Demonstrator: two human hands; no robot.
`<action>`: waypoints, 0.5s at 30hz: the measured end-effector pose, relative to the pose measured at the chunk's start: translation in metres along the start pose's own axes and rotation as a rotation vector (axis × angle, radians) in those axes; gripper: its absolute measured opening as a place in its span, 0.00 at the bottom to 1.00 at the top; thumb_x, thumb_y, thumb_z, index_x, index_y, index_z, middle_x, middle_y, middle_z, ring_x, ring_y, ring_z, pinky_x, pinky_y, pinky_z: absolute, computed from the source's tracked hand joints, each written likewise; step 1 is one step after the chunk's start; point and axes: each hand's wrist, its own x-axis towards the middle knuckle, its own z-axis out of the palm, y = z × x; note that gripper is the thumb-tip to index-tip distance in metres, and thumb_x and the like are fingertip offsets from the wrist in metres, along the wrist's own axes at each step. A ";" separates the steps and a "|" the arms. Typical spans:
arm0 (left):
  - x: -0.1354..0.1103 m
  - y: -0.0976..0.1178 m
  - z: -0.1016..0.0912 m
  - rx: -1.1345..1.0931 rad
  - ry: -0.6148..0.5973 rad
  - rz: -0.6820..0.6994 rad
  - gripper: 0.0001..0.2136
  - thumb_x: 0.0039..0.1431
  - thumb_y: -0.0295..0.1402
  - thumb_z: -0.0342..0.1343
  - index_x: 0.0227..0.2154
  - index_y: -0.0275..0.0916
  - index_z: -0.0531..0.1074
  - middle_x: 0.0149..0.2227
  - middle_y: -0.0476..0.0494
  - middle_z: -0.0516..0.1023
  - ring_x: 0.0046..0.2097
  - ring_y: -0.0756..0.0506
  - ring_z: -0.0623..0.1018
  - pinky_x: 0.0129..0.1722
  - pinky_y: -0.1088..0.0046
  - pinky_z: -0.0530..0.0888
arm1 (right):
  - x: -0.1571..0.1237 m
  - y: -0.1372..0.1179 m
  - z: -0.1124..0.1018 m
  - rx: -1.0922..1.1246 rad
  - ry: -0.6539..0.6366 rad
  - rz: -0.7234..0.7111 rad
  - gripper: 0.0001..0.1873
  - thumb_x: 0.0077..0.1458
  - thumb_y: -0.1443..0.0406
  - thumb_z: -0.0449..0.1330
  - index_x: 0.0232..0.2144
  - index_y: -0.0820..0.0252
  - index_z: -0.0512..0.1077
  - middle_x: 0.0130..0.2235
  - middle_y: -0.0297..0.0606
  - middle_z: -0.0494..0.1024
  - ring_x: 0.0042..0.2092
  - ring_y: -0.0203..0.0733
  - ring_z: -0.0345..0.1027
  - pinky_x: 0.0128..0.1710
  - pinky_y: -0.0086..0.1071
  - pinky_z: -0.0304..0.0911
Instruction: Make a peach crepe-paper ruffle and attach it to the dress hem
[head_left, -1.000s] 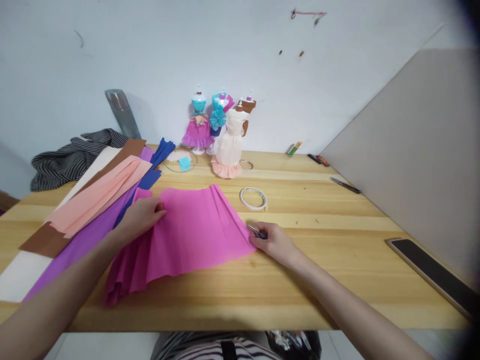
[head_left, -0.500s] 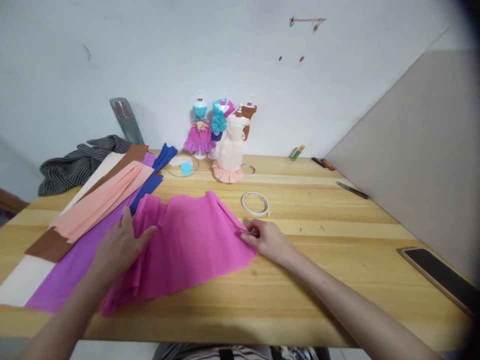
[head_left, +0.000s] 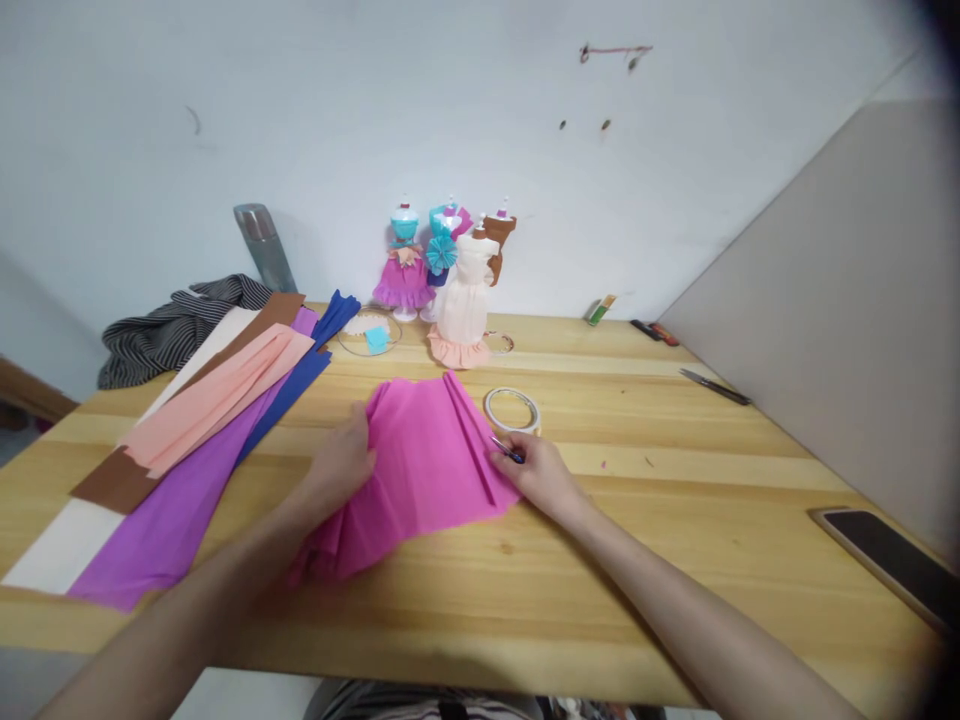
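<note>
A sheet of magenta crepe paper (head_left: 431,455) stands partly raised off the wooden table (head_left: 645,590), spread between my two hands. My left hand (head_left: 341,460) is closed on its left side, where the paper bunches and hangs in folds. Over at the right edge, my right hand (head_left: 540,475) pinches the paper's border. The same fingers hold a slim, pointed metal tool (head_left: 508,450) with a dark end; its exact kind is mostly hidden by the fingers. A roll of white tape (head_left: 512,410) lies just behind my right hand.
Left lie crepe strips: peach (head_left: 217,400), purple (head_left: 161,535), blue (head_left: 289,400) and brown (head_left: 112,487). Small dressed mannequins (head_left: 461,300) stand at the back. A bottle (head_left: 266,250) leans near a striped cloth (head_left: 184,335). Right are a dark pen-like tool (head_left: 715,387) and phone (head_left: 889,560).
My left hand has moved right from beside the strips and closed on the magenta paper. The paper has drawn together rightward, narrower and more folded. My right hand stays nearly in place.
</note>
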 end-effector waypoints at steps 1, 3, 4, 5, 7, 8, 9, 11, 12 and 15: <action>0.002 -0.004 -0.004 -0.118 -0.014 -0.002 0.19 0.49 0.27 0.49 0.46 0.31 0.68 0.40 0.34 0.77 0.42 0.38 0.77 0.40 0.65 0.71 | 0.000 0.002 0.000 0.072 0.009 0.019 0.15 0.47 0.57 0.56 0.18 0.59 0.60 0.19 0.29 0.61 0.23 0.32 0.53 0.24 0.28 0.50; 0.003 -0.010 -0.015 -0.410 -0.050 -0.044 0.13 0.48 0.29 0.51 0.37 0.33 0.71 0.36 0.38 0.78 0.38 0.39 0.78 0.37 0.65 0.73 | 0.000 0.005 -0.001 0.216 0.012 0.049 0.17 0.46 0.55 0.58 0.18 0.59 0.59 0.19 0.29 0.60 0.23 0.31 0.52 0.24 0.27 0.49; 0.002 -0.011 -0.021 -0.578 -0.071 -0.093 0.12 0.47 0.30 0.52 0.36 0.33 0.72 0.35 0.40 0.79 0.37 0.40 0.78 0.36 0.64 0.74 | 0.000 0.006 -0.001 0.288 0.002 0.068 0.18 0.44 0.53 0.60 0.18 0.59 0.60 0.19 0.28 0.60 0.23 0.31 0.52 0.24 0.27 0.49; 0.001 -0.013 -0.027 -0.744 -0.093 -0.156 0.12 0.47 0.31 0.54 0.37 0.33 0.72 0.35 0.40 0.79 0.36 0.40 0.79 0.36 0.64 0.75 | 0.000 0.006 -0.002 0.361 -0.022 0.089 0.19 0.43 0.53 0.61 0.19 0.59 0.61 0.20 0.28 0.61 0.23 0.31 0.52 0.24 0.27 0.50; -0.001 -0.015 -0.037 -1.007 -0.130 -0.307 0.13 0.46 0.30 0.55 0.38 0.34 0.71 0.32 0.42 0.79 0.33 0.42 0.79 0.35 0.64 0.76 | -0.001 0.004 -0.003 0.495 -0.090 0.138 0.20 0.40 0.51 0.63 0.22 0.61 0.64 0.20 0.28 0.63 0.22 0.30 0.52 0.23 0.27 0.49; -0.001 -0.017 -0.042 -1.083 -0.143 -0.381 0.13 0.46 0.29 0.56 0.37 0.34 0.71 0.30 0.43 0.79 0.31 0.43 0.78 0.34 0.65 0.76 | -0.002 0.002 -0.004 0.541 -0.128 0.168 0.20 0.40 0.51 0.64 0.23 0.61 0.65 0.20 0.28 0.63 0.21 0.29 0.52 0.22 0.26 0.48; 0.000 -0.021 -0.046 -1.122 -0.150 -0.448 0.11 0.46 0.28 0.56 0.36 0.34 0.71 0.27 0.44 0.79 0.29 0.44 0.78 0.33 0.65 0.76 | -0.003 -0.001 -0.005 0.569 -0.169 0.199 0.20 0.40 0.51 0.64 0.24 0.61 0.65 0.18 0.27 0.62 0.20 0.29 0.51 0.20 0.26 0.46; 0.003 -0.032 -0.052 -1.140 -0.160 -0.509 0.09 0.46 0.27 0.56 0.34 0.34 0.70 0.24 0.45 0.77 0.26 0.45 0.77 0.32 0.66 0.76 | -0.007 -0.008 -0.006 0.568 -0.252 0.237 0.19 0.41 0.52 0.63 0.23 0.61 0.65 0.15 0.24 0.58 0.17 0.27 0.46 0.18 0.26 0.41; 0.005 -0.039 -0.056 -1.133 -0.171 -0.491 0.09 0.47 0.27 0.56 0.35 0.34 0.70 0.24 0.45 0.78 0.27 0.45 0.77 0.34 0.65 0.76 | -0.010 -0.012 -0.006 0.547 -0.290 0.237 0.18 0.42 0.53 0.63 0.22 0.60 0.65 0.14 0.23 0.57 0.16 0.27 0.44 0.17 0.26 0.39; 0.011 -0.056 -0.071 -1.028 -0.235 -0.277 0.17 0.48 0.30 0.56 0.44 0.34 0.69 0.32 0.43 0.79 0.36 0.41 0.78 0.39 0.61 0.75 | -0.018 -0.021 -0.008 0.457 -0.421 0.157 0.15 0.43 0.58 0.62 0.18 0.61 0.63 0.14 0.25 0.59 0.17 0.27 0.48 0.18 0.25 0.43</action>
